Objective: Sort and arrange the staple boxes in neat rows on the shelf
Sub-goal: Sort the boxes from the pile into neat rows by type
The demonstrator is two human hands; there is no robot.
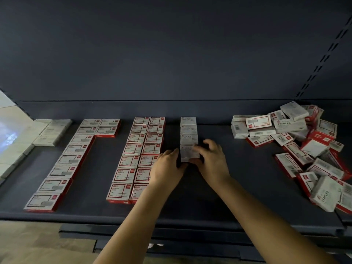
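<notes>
left hand (167, 164): fingers straight and together, tips against the left side of the front white box (189, 153); not curled round it.
right hand (210, 159): fingers curled over the top right of the same box, thumb at its near edge; pinches it. Motion blur, exact finger gaps unclear.
front white box: nearest end of the white column (189, 134), mid-shelf, touching the box behind it.
white column: 4 boxes, front one included, single file running to the back.
double row (140, 155): just left of the white column, red-edged boxes, 2 wide, 8 deep; left forearm covers part of the nearest right-hand one.
L row (76, 155): further left, 8 red-edged boxes in one file, plus 2 more beside the back pair.
far-left white row (51, 132): about 4 boxes, dim, count unsure.
pile (304, 147): right end of the shelf (238, 187), unsorted red and white boxes, tilted and overlapping; too tangled to count.
shelf: dark blue, with a dark back panel (171, 54).
</notes>
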